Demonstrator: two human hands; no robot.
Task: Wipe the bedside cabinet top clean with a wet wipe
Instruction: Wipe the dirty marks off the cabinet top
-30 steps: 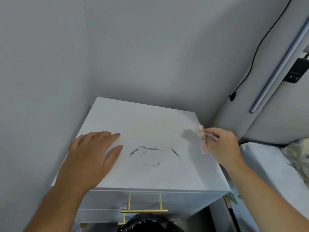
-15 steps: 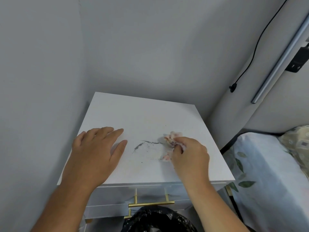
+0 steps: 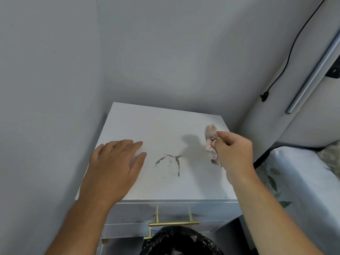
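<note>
The white bedside cabinet top [image 3: 147, 122] fills the middle of the view, set into a wall corner. Dark grey smears [image 3: 172, 161] streak its centre, one running towards the front. My left hand [image 3: 114, 168] lies flat on the left part of the top, fingers together, holding nothing. My right hand [image 3: 233, 155] hovers over the right edge, pinching a crumpled pinkish wet wipe [image 3: 210, 142] that hangs a little above the surface and casts a shadow to its left.
Grey walls close the left and back sides. A drawer with a brass handle [image 3: 173, 222] faces me, above a black bin bag [image 3: 182, 242]. A bed with leaf-print sheet [image 3: 301, 181] lies to the right. A black cable [image 3: 287, 57] and metal rail [image 3: 312, 74] run along the right wall.
My right hand with the wipe swept from the cabinet's right edge to the smears in the middle, then back to the right edge and lifted. The smears changed shape. My left hand stayed put.
</note>
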